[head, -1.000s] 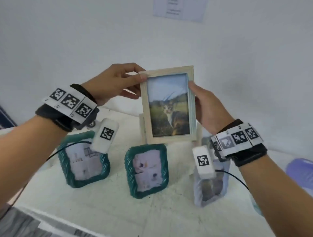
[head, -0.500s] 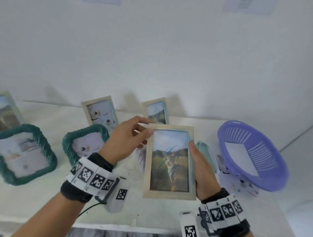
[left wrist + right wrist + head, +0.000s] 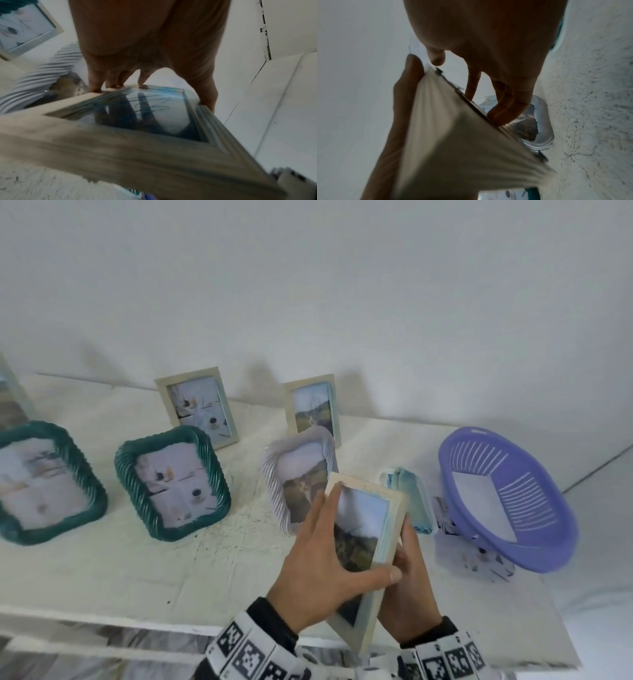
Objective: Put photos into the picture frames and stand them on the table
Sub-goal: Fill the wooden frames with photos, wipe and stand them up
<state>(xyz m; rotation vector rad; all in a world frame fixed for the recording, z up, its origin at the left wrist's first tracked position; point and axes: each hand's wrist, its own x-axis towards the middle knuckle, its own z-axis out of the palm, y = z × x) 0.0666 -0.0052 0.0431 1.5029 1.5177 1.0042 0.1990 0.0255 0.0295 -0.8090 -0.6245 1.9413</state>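
Both hands hold a pale wooden frame (image 3: 363,515) with a cat-and-hill photo above the table's front edge, tilted with its right side turned toward me. My left hand (image 3: 315,563) lies across the glass, fingertips at the far edge and thumb hooked round the near side, as the left wrist view shows on the frame (image 3: 120,155). My right hand (image 3: 411,587) is behind it. In the right wrist view its curled fingers (image 3: 503,111) touch the frame's back board (image 3: 453,148) near the metal clips.
Standing on the white table (image 3: 102,570) are two teal frames (image 3: 44,484) (image 3: 171,484), a white ribbed frame (image 3: 294,474), two wooden frames at the back (image 3: 197,405) (image 3: 313,405) and a light blue frame (image 3: 411,501). A purple basket (image 3: 507,501) sits tilted at the right over loose photos (image 3: 472,563).
The wooden frame has come down toward the table's front edge and turned edge-on. My left hand slid from its top corner to lie across the glass; my right hand went behind it.
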